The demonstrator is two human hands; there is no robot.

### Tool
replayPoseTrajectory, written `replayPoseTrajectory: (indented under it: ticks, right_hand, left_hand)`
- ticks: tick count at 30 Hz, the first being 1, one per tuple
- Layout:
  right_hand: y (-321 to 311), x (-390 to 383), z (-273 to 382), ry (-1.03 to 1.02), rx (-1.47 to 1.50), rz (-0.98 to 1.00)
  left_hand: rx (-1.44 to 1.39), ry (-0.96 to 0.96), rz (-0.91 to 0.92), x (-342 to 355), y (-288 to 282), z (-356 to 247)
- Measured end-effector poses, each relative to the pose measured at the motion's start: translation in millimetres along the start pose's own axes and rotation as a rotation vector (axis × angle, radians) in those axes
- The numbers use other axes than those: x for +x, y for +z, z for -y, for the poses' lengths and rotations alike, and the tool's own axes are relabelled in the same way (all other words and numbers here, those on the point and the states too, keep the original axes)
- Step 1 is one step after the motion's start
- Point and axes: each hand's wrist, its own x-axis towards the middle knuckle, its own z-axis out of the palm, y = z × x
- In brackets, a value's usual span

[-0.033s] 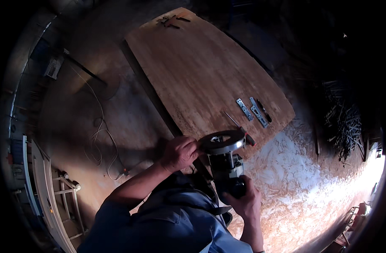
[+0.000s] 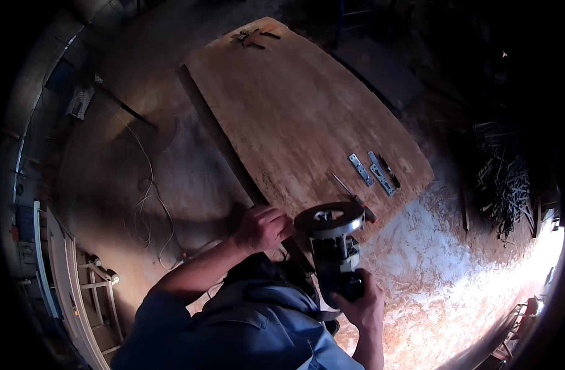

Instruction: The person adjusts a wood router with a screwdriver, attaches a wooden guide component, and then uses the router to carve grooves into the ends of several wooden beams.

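A router (image 2: 336,250) is turned with its round base up, and my right hand (image 2: 367,303) grips its dark motor end from below. My left hand (image 2: 262,229) is closed beside the left rim of the base. Whatever its fingers pinch, if anything, is hidden. Just beyond the router, a screwdriver (image 2: 362,208) with a red and black handle lies on the wooden board (image 2: 282,105). Metal hinge-like plates (image 2: 360,169) and a thin dark pen-like tool (image 2: 388,168) lie further along, toward the board's right edge.
Pliers-like tools (image 2: 256,40) rest at the board's far end. A pale cord (image 2: 151,176) loops over the floor on the left. Wooden frames (image 2: 97,283) stand at the lower left. A dark heap of thin strips (image 2: 507,179) sits at the right.
The router has shifted slightly right and down in view, with my right hand still around it. A small gap now shows between my left fingers and its rim. The board also appears slightly lower.
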Motion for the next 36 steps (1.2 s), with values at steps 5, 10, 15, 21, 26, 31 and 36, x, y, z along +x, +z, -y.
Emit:
replayPoseTrajectory:
  ticks: [5, 10, 15, 21, 26, 31, 36]
  right_hand:
    - [6, -1, 23, 0.210, -0.029, -0.065]
    - [49, -30, 3, 0.495, 0.043, -0.218]
    - [77, -25, 34, 0.759, 0.048, -0.388]
    - [96, -52, 1, 0.773, 0.215, -0.592]
    - [103, -54, -7, 0.736, 0.289, -0.672]
    - [101, -51, -4, 0.747, 0.225, -0.692]
    - [102, -40, 9, 0.777, 0.212, -0.708]
  left_hand:
    - [0.107, -0.165, 0.080, 18, -7, 171]
    - [0.043, -0.784, 0.012, 114, -18, 409]
    - [-0.412, -1.090, -0.117, 205, -11, 555]
    - [-0.001, -0.917, 0.011, 284, -14, 623]
    - [0.182, -0.916, 0.074, 325, -19, 644]
    - [0.174, -0.969, 0.235, 342, -6, 681]
    - [0.270, -0.964, 0.146, 353, 3, 679]
